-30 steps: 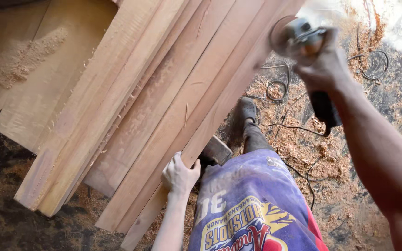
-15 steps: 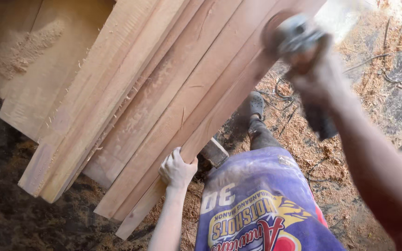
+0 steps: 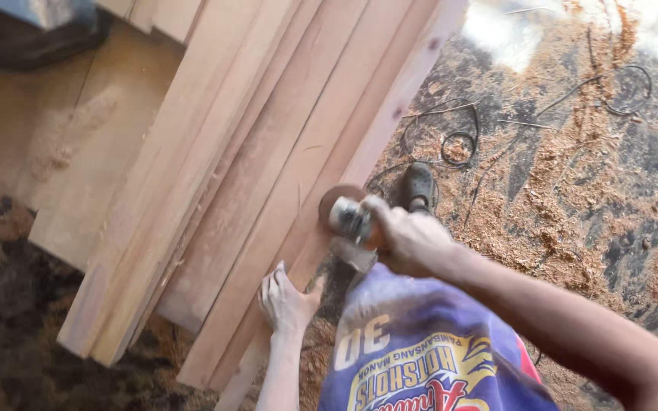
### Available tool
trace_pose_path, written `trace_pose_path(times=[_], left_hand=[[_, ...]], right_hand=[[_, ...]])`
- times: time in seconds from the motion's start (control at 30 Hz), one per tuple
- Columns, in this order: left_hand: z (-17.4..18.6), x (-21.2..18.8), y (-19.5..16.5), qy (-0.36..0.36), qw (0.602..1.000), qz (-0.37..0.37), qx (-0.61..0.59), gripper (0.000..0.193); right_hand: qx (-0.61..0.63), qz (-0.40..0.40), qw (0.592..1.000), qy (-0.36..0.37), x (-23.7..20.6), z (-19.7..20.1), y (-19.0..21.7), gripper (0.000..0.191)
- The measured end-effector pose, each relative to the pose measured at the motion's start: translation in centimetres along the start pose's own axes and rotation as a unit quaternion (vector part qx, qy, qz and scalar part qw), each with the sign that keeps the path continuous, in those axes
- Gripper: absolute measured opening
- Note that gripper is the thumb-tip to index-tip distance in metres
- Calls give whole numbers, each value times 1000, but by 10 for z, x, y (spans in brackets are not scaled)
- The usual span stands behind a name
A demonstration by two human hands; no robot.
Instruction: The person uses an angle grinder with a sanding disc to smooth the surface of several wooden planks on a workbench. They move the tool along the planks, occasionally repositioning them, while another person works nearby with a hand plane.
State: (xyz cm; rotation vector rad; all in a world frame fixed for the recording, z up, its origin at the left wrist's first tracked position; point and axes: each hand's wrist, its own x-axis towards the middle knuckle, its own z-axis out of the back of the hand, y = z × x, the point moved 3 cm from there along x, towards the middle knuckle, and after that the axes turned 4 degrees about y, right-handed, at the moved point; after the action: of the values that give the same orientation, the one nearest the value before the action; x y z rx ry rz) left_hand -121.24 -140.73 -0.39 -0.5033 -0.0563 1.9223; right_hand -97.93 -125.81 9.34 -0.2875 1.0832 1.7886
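- The angle grinder (image 3: 352, 219) has been drawn down the plank's edge since a moment ago, from the far end to just above the left hand (image 3: 285, 301).
- The grinder is gripped tight in the right hand (image 3: 409, 240), its sanding disc (image 3: 334, 199) set against the lowest plank (image 3: 321, 236).
- That plank is steadied by the left hand, fingers flat and spread on the wood.
- A black cable (image 3: 458, 141) is seen looped on the sawdust-strewn ground (image 3: 573, 198).

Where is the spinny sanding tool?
In the head view, the grinder is mid-frame in the right hand, on the planks' right edge, above the left hand.
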Motion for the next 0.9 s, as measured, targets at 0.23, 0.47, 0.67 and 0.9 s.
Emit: trace_pose_path(times=[0.23,0.47,0.67,0.9], left_hand=[[-18,76,-97,-7,998,-60,-14,75],[-35,156,-202,-9,1000,-8,10,67],[-37,156,-206,-35,998,24,47,53],[-43,158,-203,-70,997,-4,37,52]], right_hand=[[31,-131,990,-51,36,129,-104,83],[74,-164,979,-97,87,255,-193,85],[64,-211,965,-143,137,335,-267,82],[-7,-42,973,-228,185,385,-313,43]])
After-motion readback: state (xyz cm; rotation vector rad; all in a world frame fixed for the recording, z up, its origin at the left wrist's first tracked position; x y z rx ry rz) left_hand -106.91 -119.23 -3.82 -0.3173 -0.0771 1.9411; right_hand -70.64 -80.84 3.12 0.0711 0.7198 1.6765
